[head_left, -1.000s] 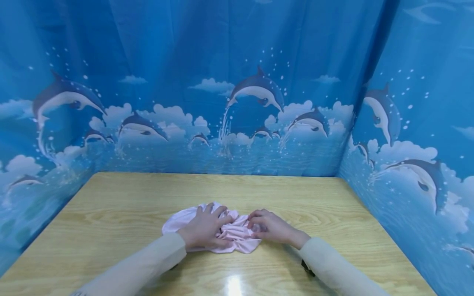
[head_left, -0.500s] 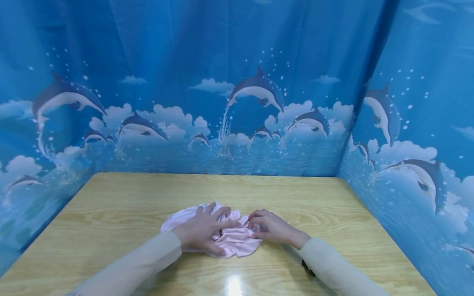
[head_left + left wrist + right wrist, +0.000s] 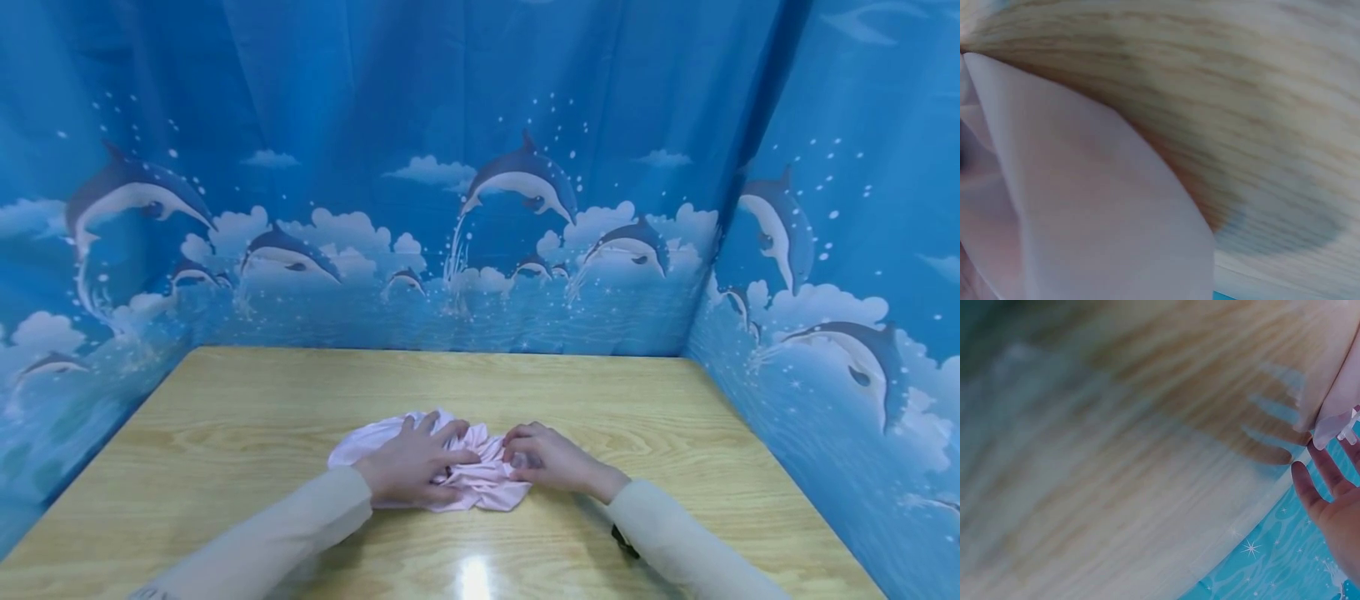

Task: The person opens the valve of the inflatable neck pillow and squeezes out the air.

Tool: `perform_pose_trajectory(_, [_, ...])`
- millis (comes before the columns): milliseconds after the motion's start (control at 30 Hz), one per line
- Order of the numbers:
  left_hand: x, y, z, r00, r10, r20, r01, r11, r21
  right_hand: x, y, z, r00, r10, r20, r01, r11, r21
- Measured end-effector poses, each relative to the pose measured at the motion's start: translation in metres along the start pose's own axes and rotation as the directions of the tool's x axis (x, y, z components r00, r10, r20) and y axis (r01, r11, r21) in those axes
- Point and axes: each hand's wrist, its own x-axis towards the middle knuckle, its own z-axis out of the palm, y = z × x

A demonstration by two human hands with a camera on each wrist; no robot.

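Observation:
A thin, pale pink cloth [image 3: 491, 487] lies crumpled in gathered folds on the table; its exact kind is unclear. Over its left part rests my left hand [image 3: 408, 467], fingers spread. A small dark spot shows between that thumb and index finger. At the cloth's right edge my right hand [image 3: 551, 458] pinches the fabric with curved fingers. Inside its curl is something small and translucent, seen in the right wrist view as a whitish piece [image 3: 1349, 428] by the fingertips. A smooth flap of the cloth [image 3: 1104, 187] fills much of the left wrist view, hiding most of the left hand.
The light wood-grain table [image 3: 247, 400] extends around the cloth on all sides. Blue curtains [image 3: 360, 167] printed with dolphins and clouds stand along its back, left and right edges. A bright reflection shows near the front.
My left fingers spread wider and the index reached right over the folds, then thumb and index drew back slightly. The cloth's front edge shifted a little with them. My right hand stays nearly still.

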Motion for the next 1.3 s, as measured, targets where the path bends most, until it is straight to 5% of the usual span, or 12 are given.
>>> perform_pose_trajectory(600, [0.003,0.003,0.0,1.0,0.002,-0.019,-0.001,0.995,0.096,-0.001,-0.002,-0.002,1.0,0.018,0.018,-0.018,1.0,0.019])
perform_pose_trajectory(833, [0.001,0.002,0.0,0.998,-0.001,-0.056,0.001,1.0,-0.01,0.0,-0.002,-0.002,0.999,0.037,0.031,-0.037,0.999,0.015])
perform_pose_trajectory(1033, [-0.001,-0.002,-0.01,1.0,-0.002,0.018,0.005,0.984,-0.176,-0.001,-0.002,-0.002,1.0,0.014,0.015,-0.015,0.999,0.028])
perform_pose_trajectory(1300, [-0.001,-0.007,-0.011,0.997,-0.011,0.072,0.02,0.992,-0.122,-0.002,-0.002,-0.003,1.0,0.015,0.02,-0.015,1.0,0.026])
